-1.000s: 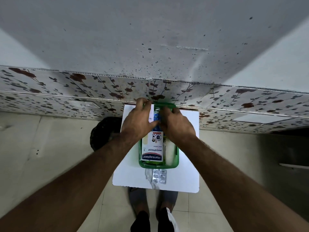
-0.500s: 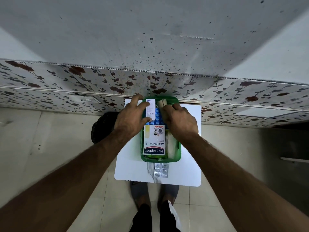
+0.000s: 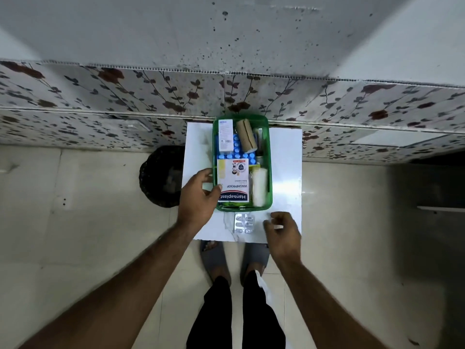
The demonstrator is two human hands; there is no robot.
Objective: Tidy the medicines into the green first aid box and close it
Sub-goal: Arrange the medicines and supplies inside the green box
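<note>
1. The green first aid box [image 3: 267, 157] is sitting open on a white table [image 3: 286, 172], its far end close to the floral wall panel [image 3: 100, 96].
2. Inside it are lying a Hansaplast box [image 3: 233, 182], a blue blister sheet [image 3: 240, 153], a white carton [image 3: 225, 136], a tan bandage roll [image 3: 246, 136] and a white gauze roll [image 3: 259, 187].
3. A silver blister strip [image 3: 244, 224] is lying on the table just outside the box's near edge.
4. The left hand [image 3: 198, 200] is resting, fingers loosely spread, against the box's near left corner, thumb touching the Hansaplast box.
5. The right hand [image 3: 281, 233] is hovering, fingers loosely curled and holding nothing, just beside the strip.
6. A dark basket [image 3: 161, 177] is standing on the floor, left of the table.
</note>
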